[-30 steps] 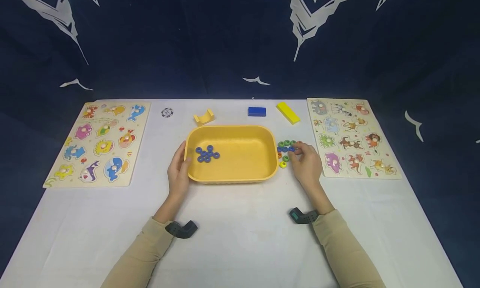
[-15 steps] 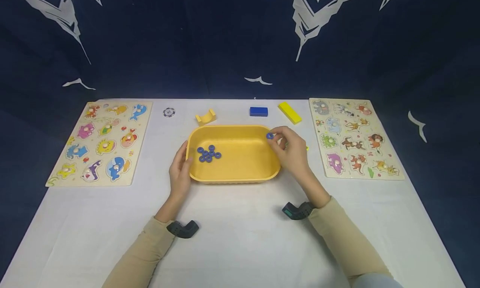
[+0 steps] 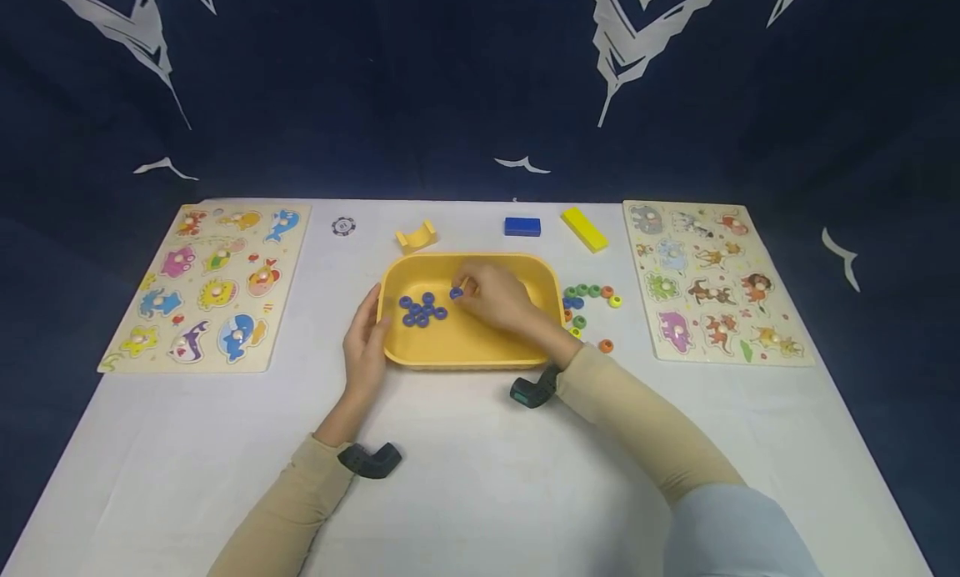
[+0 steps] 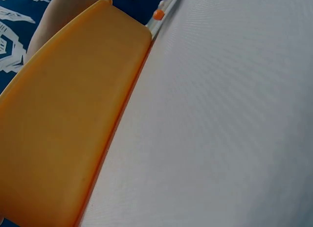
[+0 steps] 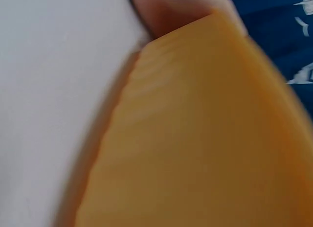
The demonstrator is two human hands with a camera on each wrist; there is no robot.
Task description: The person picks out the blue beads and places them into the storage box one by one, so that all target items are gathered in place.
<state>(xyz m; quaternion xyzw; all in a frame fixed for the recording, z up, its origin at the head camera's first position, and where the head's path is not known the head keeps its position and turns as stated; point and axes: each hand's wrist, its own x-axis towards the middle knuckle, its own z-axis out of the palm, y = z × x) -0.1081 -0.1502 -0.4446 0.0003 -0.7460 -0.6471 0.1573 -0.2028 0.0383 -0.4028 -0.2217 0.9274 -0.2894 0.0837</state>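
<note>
A yellow plastic tray [image 3: 465,348] lies in the middle of the table; its side wall [image 4: 63,124] fills much of both wrist views. My left hand [image 3: 365,352] grips the tray's left end, thumb at the rim and fingers along the outside. Over the tray's inside, my right hand [image 3: 495,295] pinches a blue ring-shaped bead [image 3: 456,293] between thumb and fingertips. Just left of it, several blue beads [image 3: 423,320] sit in a cluster on the tray floor. Right of the tray lie loose green beads [image 3: 595,291], orange beads [image 3: 606,345], yellow beads [image 3: 615,301] and blue beads [image 3: 577,303].
Wooden animal puzzle boards stand flat at left [image 3: 217,289] and right [image 3: 708,281]. Behind the tray lie a curved yellow block [image 3: 416,238], a blue block [image 3: 522,227], a yellow block [image 3: 584,229] and a round chip [image 3: 343,226]. A dark curtain [image 3: 375,85] hangs behind the table.
My right hand has taken a blue bead from the loose group on the right and carried it left over the tray, near the cluster. The left hand keeps its grip on the tray.
</note>
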